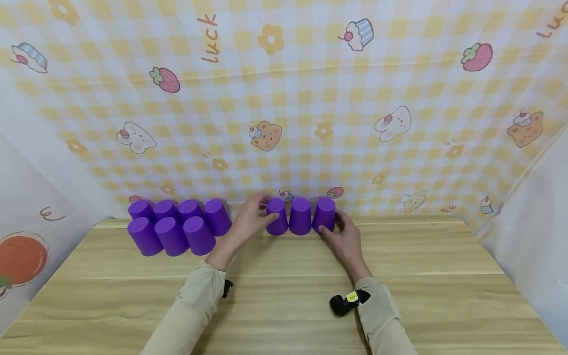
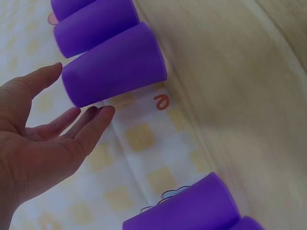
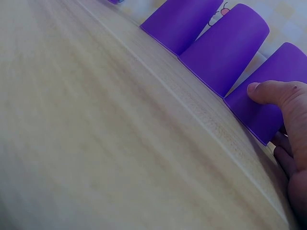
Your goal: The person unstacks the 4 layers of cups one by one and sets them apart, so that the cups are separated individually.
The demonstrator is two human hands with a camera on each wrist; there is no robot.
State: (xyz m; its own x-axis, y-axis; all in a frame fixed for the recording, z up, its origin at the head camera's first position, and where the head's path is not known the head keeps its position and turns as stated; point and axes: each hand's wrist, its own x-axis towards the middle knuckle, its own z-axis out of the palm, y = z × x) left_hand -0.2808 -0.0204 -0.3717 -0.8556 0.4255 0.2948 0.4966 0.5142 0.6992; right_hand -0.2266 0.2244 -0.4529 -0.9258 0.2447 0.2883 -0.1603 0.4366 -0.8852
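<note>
Three upside-down purple cups stand in a row at the back of the table: a left cup [image 1: 277, 217], a middle cup [image 1: 300, 217] and a right cup [image 1: 324, 216]. My right hand [image 1: 348, 241] grips the right cup low down, thumb on its front and fingers round its far side. In the right wrist view the thumb [image 3: 273, 92] presses on that cup's wall. Beside the left cup is my left hand [image 1: 252, 217], its thumb and fingers spread. The left wrist view shows this hand [image 2: 53, 139] close to the cup's narrow end [image 2: 72, 86], without a grip on it.
On the left, more upside-down purple cups stand in two rows, a front row [image 1: 172, 236] and a back row [image 1: 192, 210]. Behind the wooden table [image 1: 284, 296] hangs a yellow checked cloth [image 1: 301, 98]. White side panels [image 1: 532, 207] border the table.
</note>
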